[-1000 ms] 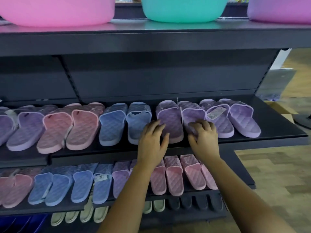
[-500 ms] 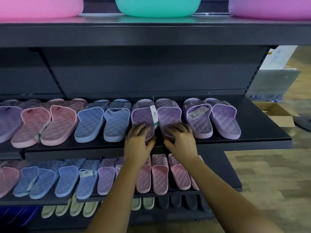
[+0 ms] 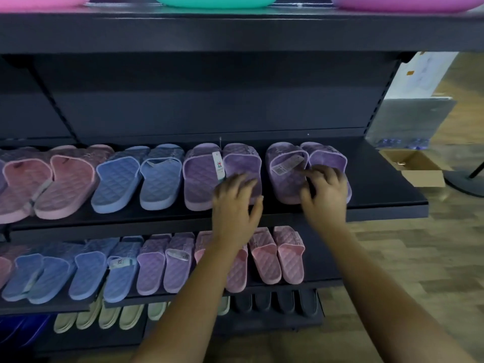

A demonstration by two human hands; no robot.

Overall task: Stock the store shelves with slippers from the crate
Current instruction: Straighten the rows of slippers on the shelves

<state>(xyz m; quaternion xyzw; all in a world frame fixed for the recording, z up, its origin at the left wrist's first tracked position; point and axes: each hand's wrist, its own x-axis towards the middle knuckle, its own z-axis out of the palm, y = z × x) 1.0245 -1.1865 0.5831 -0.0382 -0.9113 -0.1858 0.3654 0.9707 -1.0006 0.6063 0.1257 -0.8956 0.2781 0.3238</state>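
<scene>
Quilted slippers line the dark middle shelf (image 3: 379, 184): pink, blue, then two purple pairs. My left hand (image 3: 235, 205) rests with spread fingers on the heel of the tagged purple pair's right slipper (image 3: 242, 161). My right hand (image 3: 324, 195) lies with bent fingers over the heels of the rightmost purple pair (image 3: 285, 169), touching both slippers. Neither hand lifts a slipper. The crate is not in view.
The lower shelf (image 3: 319, 260) holds blue, purple and pink pairs, with pale and black slippers beneath. A teal basin (image 3: 214, 1) and pink basins sit on the top shelf. An open cardboard box (image 3: 419, 169) stands on the wooden floor to the right.
My right hand has moved from the tagged purple pair to the rightmost purple pair. My left hand has shifted onto the right slipper of the tagged pair.
</scene>
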